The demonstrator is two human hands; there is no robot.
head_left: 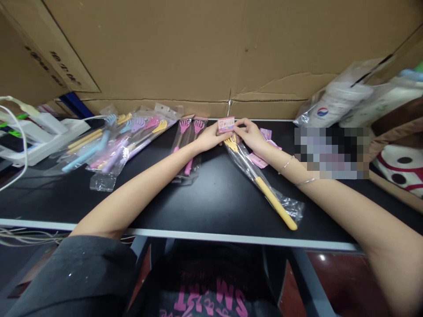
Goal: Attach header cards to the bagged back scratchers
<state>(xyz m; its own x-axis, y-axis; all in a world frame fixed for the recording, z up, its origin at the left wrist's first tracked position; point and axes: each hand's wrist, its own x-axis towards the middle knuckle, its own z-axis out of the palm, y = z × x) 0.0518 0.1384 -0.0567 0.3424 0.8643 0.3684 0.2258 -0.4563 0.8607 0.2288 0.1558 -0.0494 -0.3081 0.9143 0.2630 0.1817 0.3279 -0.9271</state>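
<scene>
My left hand [209,138] pinches the left side of a small pink printed card [226,125]. At the card's right edge, my right hand [253,135] closes thumb and fingers on it. The card sits at the top of a clear plastic bag [294,208]. Inside that bag a yellow back scratcher [276,202] slants toward the table's front edge, claw end up by my hands. Several loose pink-purple cards [259,160] lie beside and partly behind my right wrist. Left of my hands, two pink back scratchers [189,166] lie in clear bags.
More bagged back scratchers [125,145] in several colours are heaped at the left, next to a white power strip [49,141] with cables. A bagged cup [343,103] and a patterned bag [401,165] stand at the right. A cardboard wall [165,53] closes off the back of the black table [198,207].
</scene>
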